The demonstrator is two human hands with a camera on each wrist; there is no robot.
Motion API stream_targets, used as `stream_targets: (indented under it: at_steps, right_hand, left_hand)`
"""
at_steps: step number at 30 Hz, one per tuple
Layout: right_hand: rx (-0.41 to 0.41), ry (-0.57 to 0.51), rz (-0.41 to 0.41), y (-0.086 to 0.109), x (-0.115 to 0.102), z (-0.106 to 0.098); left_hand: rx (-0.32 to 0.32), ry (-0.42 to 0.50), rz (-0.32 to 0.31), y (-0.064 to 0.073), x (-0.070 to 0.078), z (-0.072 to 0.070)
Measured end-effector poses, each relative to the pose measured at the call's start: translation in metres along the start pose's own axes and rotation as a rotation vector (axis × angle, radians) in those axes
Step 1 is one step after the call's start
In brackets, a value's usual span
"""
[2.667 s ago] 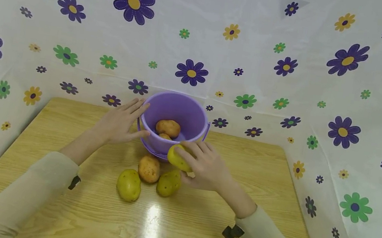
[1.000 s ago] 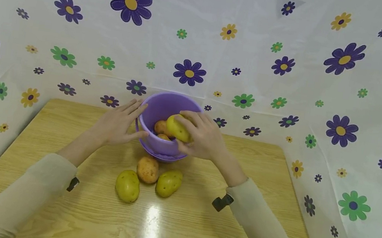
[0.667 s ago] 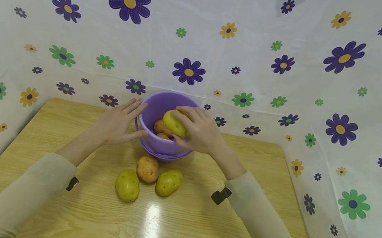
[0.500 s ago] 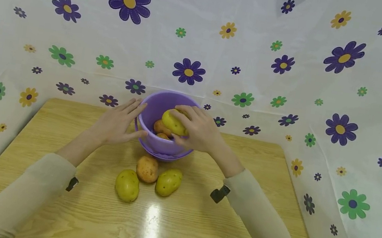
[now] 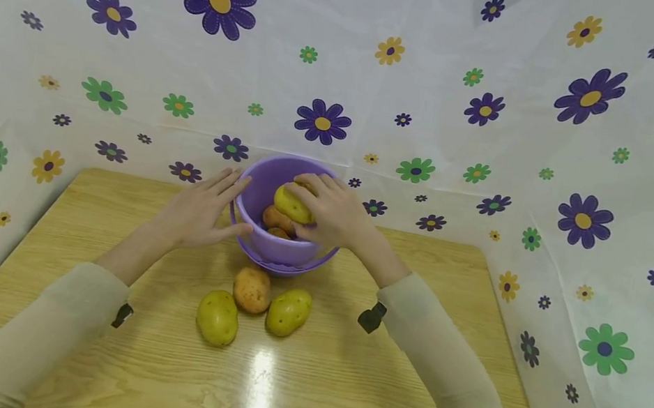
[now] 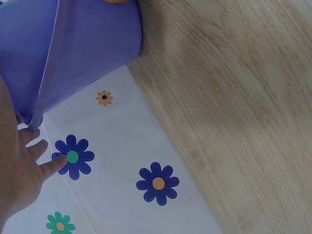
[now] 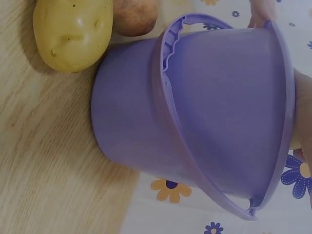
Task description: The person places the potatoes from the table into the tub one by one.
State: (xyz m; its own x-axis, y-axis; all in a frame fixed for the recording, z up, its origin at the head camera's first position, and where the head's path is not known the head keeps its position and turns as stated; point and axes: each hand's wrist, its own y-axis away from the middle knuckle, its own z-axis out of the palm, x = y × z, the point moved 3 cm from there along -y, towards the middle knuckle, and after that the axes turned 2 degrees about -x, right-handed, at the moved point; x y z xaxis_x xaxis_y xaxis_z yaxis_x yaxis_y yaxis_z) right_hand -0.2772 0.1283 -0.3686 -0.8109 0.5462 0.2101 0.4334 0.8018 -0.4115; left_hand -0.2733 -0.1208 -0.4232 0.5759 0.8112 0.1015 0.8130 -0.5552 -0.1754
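A purple bucket (image 5: 276,250) stands on the wooden table near its back edge. My right hand (image 5: 335,214) grips a yellow-green potato (image 5: 294,205) inside the bucket's mouth, above a brown potato (image 5: 277,218) and another brown one (image 5: 279,233) lying in it. On the bucket's left side my left hand (image 5: 194,212) rests at the rim with its fingers straight. In the right wrist view the bucket's side (image 7: 224,107) and handle (image 7: 168,92) cover most of my right hand (image 7: 303,112). The left wrist view shows my left hand (image 6: 19,165) against the bucket wall (image 6: 92,44).
In front of the bucket, a brown potato (image 5: 253,290) and two yellow-green potatoes, one to the left (image 5: 217,317) and one to the right (image 5: 289,312), lie on the table (image 5: 149,375). A white flowered sheet (image 5: 427,127) rises behind the table and along both sides.
My right hand has carried the yellow-green potato from in front of the bucket, over the rim and into its mouth, moving up and left. My left hand has stayed at the rim.
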Motion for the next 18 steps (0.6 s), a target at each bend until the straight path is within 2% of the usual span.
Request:
stream_targets:
  at_steps: [11, 18]
  right_hand:
    - [-0.134, -0.001, 0.019, -0.01, 0.012, 0.009]
    - [-0.273, 0.026, 0.057, -0.015, 0.017, 0.018]
  left_hand:
    - [0.012, -0.01, 0.006, 0.0, 0.0, 0.0]
    - [0.004, -0.016, 0.007, 0.0, -0.001, 0.001]
